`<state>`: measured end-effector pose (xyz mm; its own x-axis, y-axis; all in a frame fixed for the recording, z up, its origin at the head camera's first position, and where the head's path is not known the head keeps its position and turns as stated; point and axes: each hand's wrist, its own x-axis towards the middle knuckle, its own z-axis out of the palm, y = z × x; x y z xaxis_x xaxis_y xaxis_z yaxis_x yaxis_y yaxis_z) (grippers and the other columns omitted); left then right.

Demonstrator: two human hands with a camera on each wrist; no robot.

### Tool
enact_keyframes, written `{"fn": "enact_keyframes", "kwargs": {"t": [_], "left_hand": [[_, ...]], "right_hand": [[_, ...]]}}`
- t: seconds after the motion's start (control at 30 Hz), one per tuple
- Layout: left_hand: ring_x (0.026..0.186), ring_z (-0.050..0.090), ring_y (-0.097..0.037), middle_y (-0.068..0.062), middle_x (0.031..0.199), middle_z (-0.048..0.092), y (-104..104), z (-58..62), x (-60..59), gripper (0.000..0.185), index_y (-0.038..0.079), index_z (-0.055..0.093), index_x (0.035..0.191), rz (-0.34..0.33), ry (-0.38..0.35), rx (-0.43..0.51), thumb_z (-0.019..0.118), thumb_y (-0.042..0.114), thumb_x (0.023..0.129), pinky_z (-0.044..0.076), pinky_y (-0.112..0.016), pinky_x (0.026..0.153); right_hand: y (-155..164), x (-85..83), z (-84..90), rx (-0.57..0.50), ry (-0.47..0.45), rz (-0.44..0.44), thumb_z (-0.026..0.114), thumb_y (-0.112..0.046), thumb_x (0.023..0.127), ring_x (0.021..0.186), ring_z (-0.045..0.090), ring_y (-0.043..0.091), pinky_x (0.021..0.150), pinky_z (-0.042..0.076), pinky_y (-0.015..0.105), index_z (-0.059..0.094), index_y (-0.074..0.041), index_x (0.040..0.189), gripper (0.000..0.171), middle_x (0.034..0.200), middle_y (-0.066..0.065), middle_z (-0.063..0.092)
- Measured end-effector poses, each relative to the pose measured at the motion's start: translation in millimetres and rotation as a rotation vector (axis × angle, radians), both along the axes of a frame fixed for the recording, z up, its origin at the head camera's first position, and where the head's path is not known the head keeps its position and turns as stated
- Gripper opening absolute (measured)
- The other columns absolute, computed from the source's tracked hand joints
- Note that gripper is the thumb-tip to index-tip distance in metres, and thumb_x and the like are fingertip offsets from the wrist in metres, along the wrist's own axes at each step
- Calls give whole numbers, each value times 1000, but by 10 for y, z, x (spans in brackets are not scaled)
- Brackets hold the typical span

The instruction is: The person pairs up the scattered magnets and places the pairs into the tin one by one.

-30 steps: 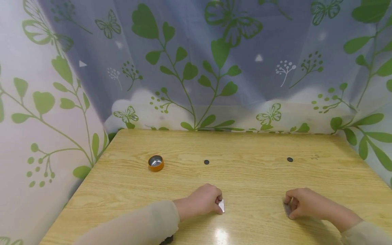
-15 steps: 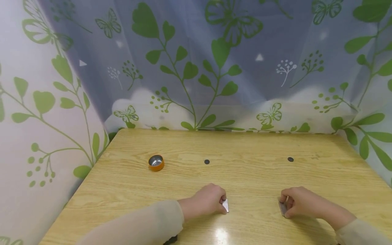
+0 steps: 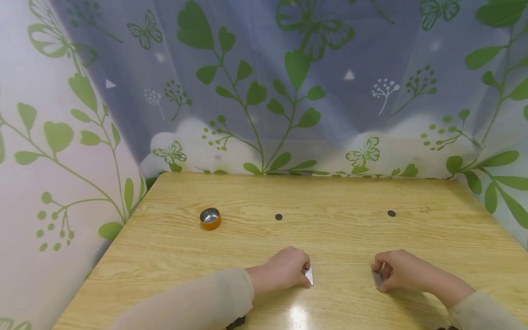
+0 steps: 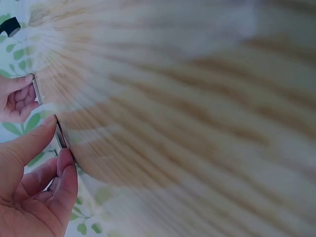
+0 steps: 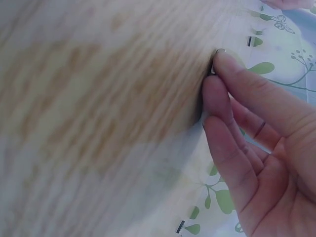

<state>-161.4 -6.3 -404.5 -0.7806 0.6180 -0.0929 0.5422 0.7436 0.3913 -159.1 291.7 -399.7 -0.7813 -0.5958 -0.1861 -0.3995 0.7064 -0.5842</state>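
Observation:
In the head view my left hand (image 3: 305, 274) rests on the wooden table (image 3: 338, 233) and pinches a small silver metal plate (image 3: 310, 276) stood on edge. Further right, my right hand (image 3: 380, 274) pinches a similar grey plate (image 3: 376, 278), also on edge. The two plates face each other across a gap of bare table. The left wrist view shows my thumb and fingers (image 4: 66, 173) gripping the thin plate (image 4: 61, 137), with the other hand's plate (image 4: 36, 89) beyond. In the right wrist view my fingertips (image 5: 217, 89) cover most of the plate (image 5: 213, 69).
A small orange-rimmed metal cap (image 3: 210, 218) sits at the left of the table. Two small black discs (image 3: 278, 217) (image 3: 391, 213) lie further back. A leaf-patterned curtain (image 3: 264, 91) hangs around the table's far and side edges.
My left hand has slid to the right and my right hand to the left, each with its plate, so the gap between the plates is narrower.

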Motion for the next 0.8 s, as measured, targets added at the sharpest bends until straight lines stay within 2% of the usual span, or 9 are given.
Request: {"fn": "enact_keyframes", "kwargs": {"t": [0.17,0.37,0.53,0.8], "left_hand": [[57,41,-5,9,63,48,48,13,4,24,12,61,72,1,7,-5,81,25,73,37,-17,55],[59,43,-6,9,64,49,120,22,7,23,11,62,76,22,-21,-18,81,25,72,38,-18,56],[59,42,-5,9,63,48,184,28,6,24,11,62,74,2,12,-23,81,26,72,37,-17,56],[60,43,-5,9,65,49,273,64,33,24,10,64,78,4,9,-47,81,27,72,38,-16,57]], "right_hand": [[-5,-3,-1,5,12,0,81,-14,69,62,51,2,55,43,24,57,-9,84,29,69,-10,57],[-8,-8,-15,-5,3,-5,81,-14,69,63,51,2,55,44,24,57,-9,84,29,70,-9,57],[-8,-11,-25,-5,13,-4,81,-14,69,62,51,2,55,43,24,57,-9,84,29,69,-10,57],[-42,-10,-18,-1,3,-3,81,-13,69,61,50,1,54,43,24,58,-9,85,28,68,-10,56]]}}
